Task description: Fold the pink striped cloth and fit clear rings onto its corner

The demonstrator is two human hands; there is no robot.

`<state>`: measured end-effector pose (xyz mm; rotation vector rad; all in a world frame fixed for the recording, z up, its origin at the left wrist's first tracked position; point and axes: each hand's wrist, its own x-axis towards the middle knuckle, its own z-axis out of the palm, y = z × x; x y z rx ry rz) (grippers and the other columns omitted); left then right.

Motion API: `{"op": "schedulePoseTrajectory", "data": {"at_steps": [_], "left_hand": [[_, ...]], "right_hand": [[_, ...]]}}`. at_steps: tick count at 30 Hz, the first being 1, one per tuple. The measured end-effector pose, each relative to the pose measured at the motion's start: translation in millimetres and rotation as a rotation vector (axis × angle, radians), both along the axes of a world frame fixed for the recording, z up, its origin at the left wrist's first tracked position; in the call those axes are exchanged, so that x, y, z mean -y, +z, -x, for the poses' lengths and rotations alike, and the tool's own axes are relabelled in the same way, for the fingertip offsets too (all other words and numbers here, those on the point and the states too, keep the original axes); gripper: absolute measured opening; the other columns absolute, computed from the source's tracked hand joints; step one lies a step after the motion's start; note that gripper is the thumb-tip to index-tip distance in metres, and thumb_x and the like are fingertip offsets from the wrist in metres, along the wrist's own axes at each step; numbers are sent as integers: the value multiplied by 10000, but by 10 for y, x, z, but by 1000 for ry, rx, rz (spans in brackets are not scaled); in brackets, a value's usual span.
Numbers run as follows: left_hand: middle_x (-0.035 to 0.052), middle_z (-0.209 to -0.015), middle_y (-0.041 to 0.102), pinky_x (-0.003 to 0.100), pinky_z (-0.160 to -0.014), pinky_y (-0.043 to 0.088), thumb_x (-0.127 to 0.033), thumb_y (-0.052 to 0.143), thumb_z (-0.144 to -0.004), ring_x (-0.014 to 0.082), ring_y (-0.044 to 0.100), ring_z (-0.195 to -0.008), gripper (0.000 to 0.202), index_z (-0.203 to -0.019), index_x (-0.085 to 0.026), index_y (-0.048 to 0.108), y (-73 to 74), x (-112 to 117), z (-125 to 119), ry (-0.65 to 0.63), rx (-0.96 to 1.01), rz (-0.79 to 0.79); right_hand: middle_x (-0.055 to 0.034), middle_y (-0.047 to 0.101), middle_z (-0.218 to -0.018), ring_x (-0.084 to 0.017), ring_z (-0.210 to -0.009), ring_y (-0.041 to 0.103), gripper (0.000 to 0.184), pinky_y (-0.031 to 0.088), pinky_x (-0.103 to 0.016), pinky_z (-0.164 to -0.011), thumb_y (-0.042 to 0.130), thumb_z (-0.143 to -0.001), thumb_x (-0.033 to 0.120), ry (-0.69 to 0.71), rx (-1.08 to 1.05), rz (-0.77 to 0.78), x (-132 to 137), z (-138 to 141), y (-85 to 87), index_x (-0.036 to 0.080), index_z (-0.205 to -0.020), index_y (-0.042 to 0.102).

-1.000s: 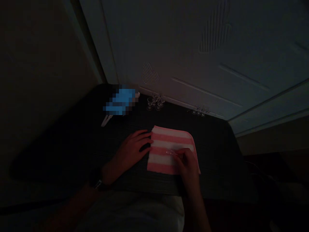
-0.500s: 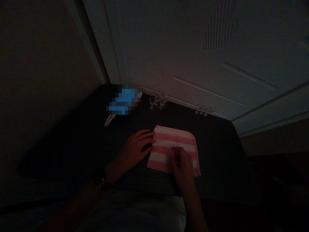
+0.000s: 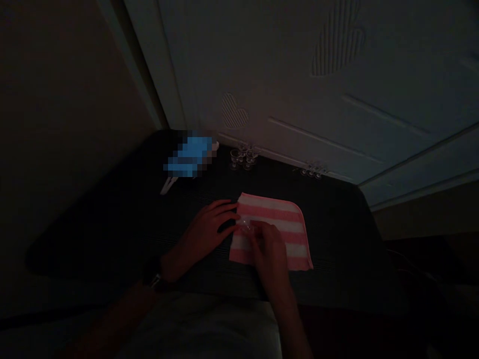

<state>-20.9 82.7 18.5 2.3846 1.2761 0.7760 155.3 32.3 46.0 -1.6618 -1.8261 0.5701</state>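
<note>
On the table (image 3: 112,224) we laid our open left hand (image 3: 207,230) flat against the striped cloth (image 3: 288,219), anchoring it. Our right hand (image 3: 270,252) pinched a small item (image 3: 245,224), possibly glass, above.

Bare tabletop (image 3: 112,234) lay open left and right of the striped cloth (image 3: 284,219); small glasses (image 3: 243,157) and a blue object (image 3: 190,155) crowded the back edge against the wall (image 3: 299,89).

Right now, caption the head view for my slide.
Dim light: left hand rests at the edge of a pink-and-white striped cloth; right hand pinches a small clear object over it.
</note>
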Motion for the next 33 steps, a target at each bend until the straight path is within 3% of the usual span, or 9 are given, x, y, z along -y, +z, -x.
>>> {"op": "schedulePoseTrajectory", "data": {"at_steps": [3, 7, 13, 16, 21, 24, 28, 33], "left_hand": [[26, -1225, 553, 451, -982, 361, -216, 545, -796, 227, 400, -1202, 198, -981, -221, 617, 12, 2, 0, -4, -3, -12], [22, -1227, 551, 453, -987, 356, -219, 543, -800, 223, 402, -1200, 203, -990, -226, 615, 12, 7, -4, -8, -4, -15], [19, -1223, 554, 458, -982, 356, -238, 544, -801, 224, 401, -1200, 203, -990, -233, 617, 4, 9, -7, 2, -6, -5], [19, -1239, 541, 463, -980, 355, -233, 533, -807, 230, 391, -1210, 213, -1004, -235, 613, 7, 8, -6, 5, -14, 0], [16, -1222, 555, 451, -985, 355, -233, 540, -804, 222, 397, -1204, 201, -990, -234, 616, 9, 7, -10, 9, 12, 4], [18, -1225, 552, 450, -987, 353, -233, 544, -803, 220, 396, -1205, 196, -986, -231, 613, 12, 8, -13, 5, 14, 1], [20, -1221, 553, 452, -985, 355, -241, 545, -804, 222, 396, -1203, 193, -984, -228, 611, 22, 14, -15, 8, -8, -1], [36, -1229, 537, 444, -995, 350, -203, 511, -818, 216, 400, -1200, 226, -1027, -222, 597, 47, 38, -20, -7, 1, -34]], "right_hand": [[-57, 595, -930, -189, -868, 521, 184, 404, -327, -785, 458, -857, 220, 11, 37, -6, -40, 18, -42, 185, -1003, 566], [-56, 597, -917, -192, -868, 518, 175, 399, -331, -785, 476, -855, 256, -6, 44, -12, 0, -178, -95, 188, -981, 575], [-49, 611, -918, -202, -892, 526, 177, 383, -349, -808, 505, -836, 298, -158, -60, 24, 94, -410, -48, 206, -950, 604], [-30, 618, -893, -179, -837, 545, 195, 403, -316, -770, 559, -798, 314, -197, -367, 101, 52, -355, -18, 210, -956, 606], [7, 591, -775, -121, -712, 532, 160, 419, -264, -709, 541, -806, 306, -115, -1150, 274, -77, -100, -4, 211, -911, 615], [11, 585, -769, -113, -716, 530, 139, 419, -260, -735, 559, -794, 271, -35, -1333, 300, -120, -3, 21, 211, -905, 618], [-1, 605, -849, -135, -845, 546, 171, 401, -286, -826, 550, -798, 224, -13, -1161, 232, -124, 5, 42, 218, -962, 598], [-40, 563, -1022, -173, -996, 499, 174, 365, -337, -895, 479, -834, 232, -37, -635, 22, -105, -32, -10, 218, -955, 603]]}}
